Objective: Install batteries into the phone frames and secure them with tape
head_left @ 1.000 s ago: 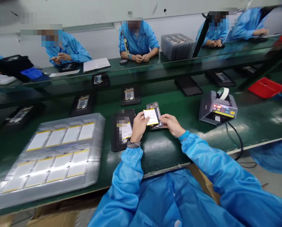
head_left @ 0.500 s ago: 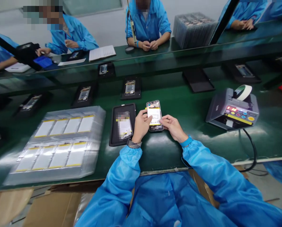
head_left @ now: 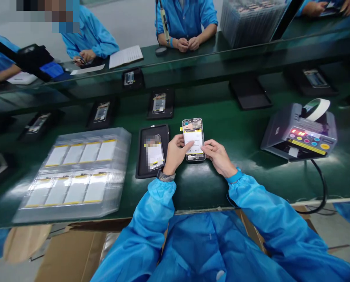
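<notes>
An opened smartphone (head_left: 192,124) lies upright in front of me, with its inner parts showing at the top and bottom. A white battery (head_left: 193,137) with yellow edge strips covers its middle. My left hand (head_left: 176,152) is closed around the phone's left side, its thumb lying on the battery. At the lower right edge, my right hand (head_left: 218,156) holds the phone between thumb and fingers; the fingertips partly hide the contact. Just left of my left hand, a black tray (head_left: 142,158) carries another opened phone (head_left: 156,154), partly blurred out.
A stack of clear plastic trays (head_left: 72,213) with several white batteries stands left. On the right is a tape dispenser (head_left: 301,133) with a cable. Several black trays with phones line the back, plus a bare black tray (head_left: 249,94). Co-workers (head_left: 189,27) sit beyond the shelf.
The view has shifted slightly. Both hands stay on the phone, and my left thumb reaches further across the battery. The co-worker at the far left has brought both hands together.
</notes>
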Demonstrator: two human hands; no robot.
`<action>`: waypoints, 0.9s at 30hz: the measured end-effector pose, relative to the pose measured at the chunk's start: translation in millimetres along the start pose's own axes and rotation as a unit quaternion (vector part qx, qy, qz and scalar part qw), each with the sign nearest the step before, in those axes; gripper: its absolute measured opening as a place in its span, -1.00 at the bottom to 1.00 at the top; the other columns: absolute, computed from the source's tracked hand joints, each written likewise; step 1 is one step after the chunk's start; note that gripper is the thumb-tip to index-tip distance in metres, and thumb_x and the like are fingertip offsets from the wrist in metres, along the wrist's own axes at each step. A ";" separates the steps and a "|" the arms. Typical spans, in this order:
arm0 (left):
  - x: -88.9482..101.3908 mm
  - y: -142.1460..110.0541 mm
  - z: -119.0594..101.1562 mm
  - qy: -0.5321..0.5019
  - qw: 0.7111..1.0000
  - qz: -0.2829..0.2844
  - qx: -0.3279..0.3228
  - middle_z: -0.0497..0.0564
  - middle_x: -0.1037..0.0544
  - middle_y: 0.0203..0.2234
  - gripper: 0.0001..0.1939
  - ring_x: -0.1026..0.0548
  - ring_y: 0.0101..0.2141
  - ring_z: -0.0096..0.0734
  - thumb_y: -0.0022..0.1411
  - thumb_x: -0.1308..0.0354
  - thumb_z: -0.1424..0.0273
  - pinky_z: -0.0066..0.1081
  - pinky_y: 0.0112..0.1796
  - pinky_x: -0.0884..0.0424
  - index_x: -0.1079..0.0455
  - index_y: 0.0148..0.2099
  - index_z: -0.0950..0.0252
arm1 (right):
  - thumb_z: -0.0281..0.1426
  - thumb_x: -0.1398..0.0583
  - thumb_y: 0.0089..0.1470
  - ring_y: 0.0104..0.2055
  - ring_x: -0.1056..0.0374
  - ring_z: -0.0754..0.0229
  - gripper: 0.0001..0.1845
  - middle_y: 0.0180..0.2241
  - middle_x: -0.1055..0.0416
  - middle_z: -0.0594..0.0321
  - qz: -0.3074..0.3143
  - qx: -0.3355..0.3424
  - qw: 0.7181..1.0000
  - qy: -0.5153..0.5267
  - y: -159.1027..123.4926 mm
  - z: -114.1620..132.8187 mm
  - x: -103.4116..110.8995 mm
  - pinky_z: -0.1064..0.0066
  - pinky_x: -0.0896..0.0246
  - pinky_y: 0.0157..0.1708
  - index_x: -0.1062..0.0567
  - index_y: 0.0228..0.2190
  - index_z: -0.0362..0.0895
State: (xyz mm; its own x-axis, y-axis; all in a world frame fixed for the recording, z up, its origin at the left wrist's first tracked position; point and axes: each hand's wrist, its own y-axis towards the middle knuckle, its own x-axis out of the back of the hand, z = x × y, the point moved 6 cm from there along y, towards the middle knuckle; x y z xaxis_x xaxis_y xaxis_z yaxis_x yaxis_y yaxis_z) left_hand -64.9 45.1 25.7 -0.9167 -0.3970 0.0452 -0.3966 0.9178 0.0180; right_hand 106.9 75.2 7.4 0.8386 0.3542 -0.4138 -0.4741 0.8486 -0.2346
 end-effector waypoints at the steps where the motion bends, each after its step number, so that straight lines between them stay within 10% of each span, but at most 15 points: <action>1: -4.3 0.8 3.9 -0.042 0.998 0.029 0.025 0.08 -0.63 -0.27 -0.55 -0.57 -0.33 -0.32 0.01 -0.49 0.21 -0.34 -0.23 -0.49 -0.48 -0.13 0.33 | -0.09 -0.53 -0.22 -0.36 -0.50 0.17 -0.48 -0.42 -0.56 0.32 0.004 -0.004 1.000 0.000 -0.3 -0.3 -0.6 0.38 -0.41 -0.31 -0.43 -0.36 -0.05; 13: -21.2 -4.1 7.4 -0.115 0.988 0.080 0.058 0.09 -0.64 -0.33 -0.50 -0.59 -0.33 -0.30 -0.08 -0.54 0.14 -0.33 -0.25 -0.52 -0.43 -0.26 0.35 | 0.06 -0.40 -0.08 -0.51 -0.40 0.20 -0.47 -0.54 -0.49 0.34 -0.051 0.101 0.983 -0.147 26.8 31.3 -7.0 0.43 -0.27 -0.54 -0.42 -0.31 -0.06; 27: -22.7 -14.2 11.0 0.059 0.997 -0.039 0.009 -0.04 -0.50 -0.44 -0.58 -0.38 -0.42 -0.45 0.30 -0.21 0.02 -0.49 -0.40 -0.25 -0.47 -0.27 0.33 | 0.04 -0.33 0.06 -0.40 -0.46 0.14 -0.55 -0.40 -0.53 0.27 -0.052 0.109 0.984 -0.129 18.7 6.9 -16.6 0.37 -0.37 -0.41 -0.40 -0.28 -0.03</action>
State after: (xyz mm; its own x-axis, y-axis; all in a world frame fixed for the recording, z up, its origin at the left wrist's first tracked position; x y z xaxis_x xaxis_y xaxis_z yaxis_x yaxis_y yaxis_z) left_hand -39.0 41.0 13.5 -0.8710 -0.4641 0.1613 -0.4691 0.8831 0.0079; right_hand 86.0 87.9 16.0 0.9331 0.3253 -0.1531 -0.3371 0.9397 -0.0576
